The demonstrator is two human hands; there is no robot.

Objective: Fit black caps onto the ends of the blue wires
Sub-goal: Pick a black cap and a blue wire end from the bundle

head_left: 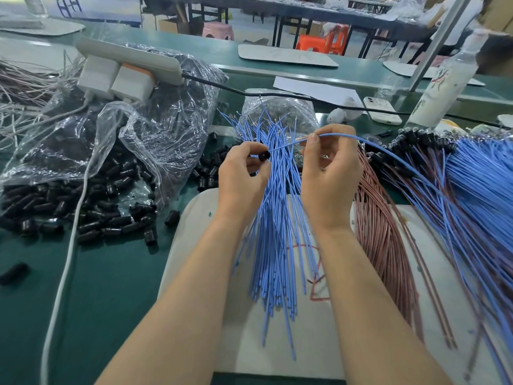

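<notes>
My left hand (243, 176) pinches a small black cap (264, 156) between thumb and fingers. My right hand (330, 168) pinches a single blue wire (388, 147) near its end; the wire tip points left and nearly meets the cap's opening. The wire trails off to the right over other bundles. Under both hands lies a fanned bundle of bare blue wires (277, 232) on a white mat (200, 232). Loose black caps (91, 212) are heaped at the left, spilling from a clear plastic bag (133, 129).
Pink-brown wires (383, 226) and capped blue wires (483, 184) lie at the right. A power strip with chargers (122, 68) sits on the bag; its white cable (66, 245) runs down the green table. A phone (381, 109) and white bottle (444, 84) stand behind.
</notes>
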